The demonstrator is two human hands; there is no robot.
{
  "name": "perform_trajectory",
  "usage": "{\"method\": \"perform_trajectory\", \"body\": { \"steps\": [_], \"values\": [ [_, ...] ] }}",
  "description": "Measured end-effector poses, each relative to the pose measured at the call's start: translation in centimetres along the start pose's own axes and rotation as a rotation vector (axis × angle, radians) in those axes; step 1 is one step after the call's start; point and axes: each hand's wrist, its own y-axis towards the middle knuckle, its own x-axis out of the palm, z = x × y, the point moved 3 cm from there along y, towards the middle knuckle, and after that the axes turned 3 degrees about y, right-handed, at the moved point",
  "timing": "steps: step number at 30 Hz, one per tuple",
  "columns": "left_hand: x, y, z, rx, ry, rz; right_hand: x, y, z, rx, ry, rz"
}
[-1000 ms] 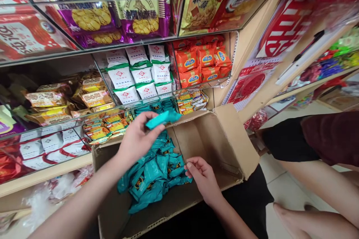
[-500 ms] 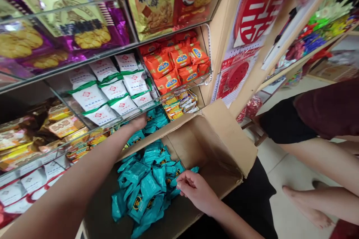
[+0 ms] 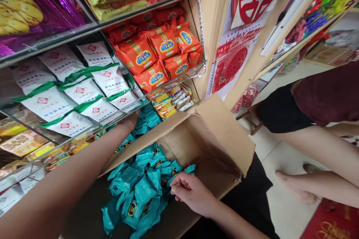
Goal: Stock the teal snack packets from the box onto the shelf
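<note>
Leftmost, white green-banded packs (image 3: 84, 93) on a glass shelf (image 3: 70, 134), left hand (image 3: 129, 119) reaching under it onto stacked teal packets (image 3: 147, 119), grip hidden, glossy teal packets with gold round logos (image 3: 140, 194) heaped in a cardboard box (image 3: 224, 134), right hand (image 3: 190, 192) curled loosely on them, a bystander's legs (image 3: 322, 157) far right

Bright, even daylight; glare streaks the glass shelf fronts (image 3: 50, 41), and edges bend and blur (wide lens).

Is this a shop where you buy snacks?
Most likely yes, a small snack shop. Glass shelves hold rows of orange packs and white packs, and a cardboard box full of teal packs sits open at the shelf.
</note>
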Motion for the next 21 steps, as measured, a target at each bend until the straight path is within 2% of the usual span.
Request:
{"method": "perform_trajectory", "body": {
  "steps": [6,13,17,19,21],
  "values": [
    [0.5,0.4,0.2,-0.005,0.167,-0.082,-0.1,0.1,-0.4,0.009,0.017,0.002],
    [-0.4,-0.6,0.5,0.1,0.131,-0.118,0.0,-0.2,-0.3,0.041,-0.042,0.009],
    [-2.0,-3.3,1.2,0.124,0.063,-0.105,0.3,0.5,-0.5,0.03,-0.34,0.014],
    [-3.4,-5.9,1.5,0.153,0.025,-0.107,0.4,2.0,-0.9,0.016,-0.494,0.09],
    [-5.0,-9.5,1.8,0.203,-0.008,-0.095,0.5,4.5,-1.2,0.04,-0.549,0.183]
  ]
}}
